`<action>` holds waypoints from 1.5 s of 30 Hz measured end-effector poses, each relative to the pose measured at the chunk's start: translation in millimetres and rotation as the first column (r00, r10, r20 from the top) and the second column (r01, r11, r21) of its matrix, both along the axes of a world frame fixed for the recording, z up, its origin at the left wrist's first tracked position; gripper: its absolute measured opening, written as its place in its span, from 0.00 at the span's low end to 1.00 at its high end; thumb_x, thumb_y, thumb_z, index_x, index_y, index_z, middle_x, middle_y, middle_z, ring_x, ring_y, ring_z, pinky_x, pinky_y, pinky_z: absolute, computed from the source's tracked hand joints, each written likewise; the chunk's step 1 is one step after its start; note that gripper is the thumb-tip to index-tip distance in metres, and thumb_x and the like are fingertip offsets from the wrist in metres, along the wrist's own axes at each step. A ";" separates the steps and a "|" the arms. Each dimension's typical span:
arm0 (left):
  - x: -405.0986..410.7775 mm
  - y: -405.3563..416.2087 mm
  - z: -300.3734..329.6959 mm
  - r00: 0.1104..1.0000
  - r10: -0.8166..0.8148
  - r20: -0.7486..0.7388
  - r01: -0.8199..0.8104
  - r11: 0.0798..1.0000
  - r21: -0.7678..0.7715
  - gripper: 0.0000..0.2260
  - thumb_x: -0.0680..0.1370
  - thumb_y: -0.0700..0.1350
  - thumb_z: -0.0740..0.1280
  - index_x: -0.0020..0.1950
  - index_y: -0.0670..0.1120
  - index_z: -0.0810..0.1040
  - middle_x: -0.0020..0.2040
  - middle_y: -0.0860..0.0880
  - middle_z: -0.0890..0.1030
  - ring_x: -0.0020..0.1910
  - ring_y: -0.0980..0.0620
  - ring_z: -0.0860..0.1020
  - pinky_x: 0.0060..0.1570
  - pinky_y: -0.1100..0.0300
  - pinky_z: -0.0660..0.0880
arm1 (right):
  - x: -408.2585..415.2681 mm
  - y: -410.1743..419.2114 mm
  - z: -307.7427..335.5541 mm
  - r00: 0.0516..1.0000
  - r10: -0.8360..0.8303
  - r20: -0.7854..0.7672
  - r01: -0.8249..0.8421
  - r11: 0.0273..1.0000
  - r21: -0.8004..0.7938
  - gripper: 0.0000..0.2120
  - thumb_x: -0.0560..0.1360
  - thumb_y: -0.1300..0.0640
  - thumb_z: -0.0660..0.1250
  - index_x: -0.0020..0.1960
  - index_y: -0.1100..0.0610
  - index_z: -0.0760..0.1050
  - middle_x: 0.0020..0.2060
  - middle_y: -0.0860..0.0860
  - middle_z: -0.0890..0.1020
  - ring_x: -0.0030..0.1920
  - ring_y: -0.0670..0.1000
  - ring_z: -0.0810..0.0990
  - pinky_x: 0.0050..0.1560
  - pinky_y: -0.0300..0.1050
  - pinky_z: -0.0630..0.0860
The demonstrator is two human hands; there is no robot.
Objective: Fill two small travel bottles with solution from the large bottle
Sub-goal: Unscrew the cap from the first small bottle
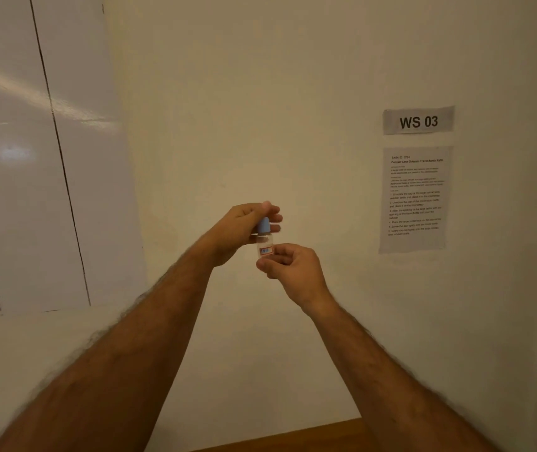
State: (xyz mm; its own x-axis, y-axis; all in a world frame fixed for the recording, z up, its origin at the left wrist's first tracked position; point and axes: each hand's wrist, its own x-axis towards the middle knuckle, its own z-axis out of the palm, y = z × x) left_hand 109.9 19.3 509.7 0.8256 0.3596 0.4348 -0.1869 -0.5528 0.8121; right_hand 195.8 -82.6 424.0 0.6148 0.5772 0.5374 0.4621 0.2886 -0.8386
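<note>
I hold a small clear travel bottle with a red-framed label upright in front of the wall, at mid-frame. My right hand grips the bottle's lower body from below and the right. Fingers of my left hand are closed around its light blue cap, which sits on the bottle's neck. Whether liquid is inside is hard to tell. The large bottle and the other travel bottle are out of view.
A cream wall fills the view. A "WS 03" sign and a printed task sheet hang at the right. White panels stand at the left. A strip of brown wooden surface shows at the bottom.
</note>
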 end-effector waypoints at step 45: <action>-3.9 7.8 -7.6 0.992 0.120 0.035 -0.122 0.989 0.078 0.10 0.73 0.45 0.74 0.51 0.43 0.81 0.43 0.47 0.85 0.43 0.53 0.83 0.49 0.52 0.80 | 1.9 -4.3 -16.8 1.000 -0.009 -0.018 0.009 1.000 -0.016 0.13 0.69 0.54 0.77 0.53 0.53 0.80 0.47 0.47 0.84 0.46 0.46 0.84 0.51 0.47 0.82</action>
State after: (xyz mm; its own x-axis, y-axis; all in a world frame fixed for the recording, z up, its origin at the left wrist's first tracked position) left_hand 105.9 27.1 502.1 0.7642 0.4188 0.4906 -0.1388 -0.6359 0.7592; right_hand 197.7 -87.0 407.2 0.6295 0.5801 0.5170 0.4492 0.2713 -0.8512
